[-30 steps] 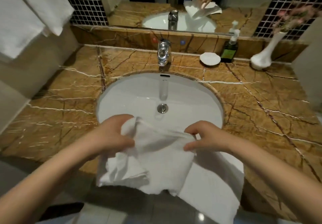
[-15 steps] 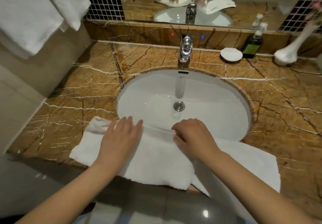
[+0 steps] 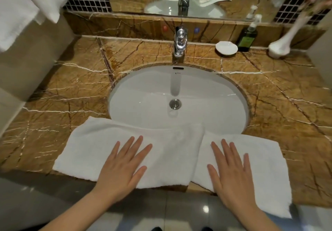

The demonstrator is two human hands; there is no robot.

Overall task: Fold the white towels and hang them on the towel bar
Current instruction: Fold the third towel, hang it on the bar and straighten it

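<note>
The brown veined marble counter (image 3: pixel 71 90) in front of me carries an oval white basin (image 3: pixel 206 105) sunk into its middle; a chrome tap (image 3: pixel 180 42) stands behind the basin; at the back right sit a white soap dish (image 3: pixel 226 47), a dark green pump bottle (image 3: pixel 247 38) and a white vase (image 3: pixel 280 47); along the near edge a white towel (image 3: pixel 100 150) lies flat, overlapping a second white panel (image 3: pixel 265 159) whose near corner hangs off the edge.
</note>
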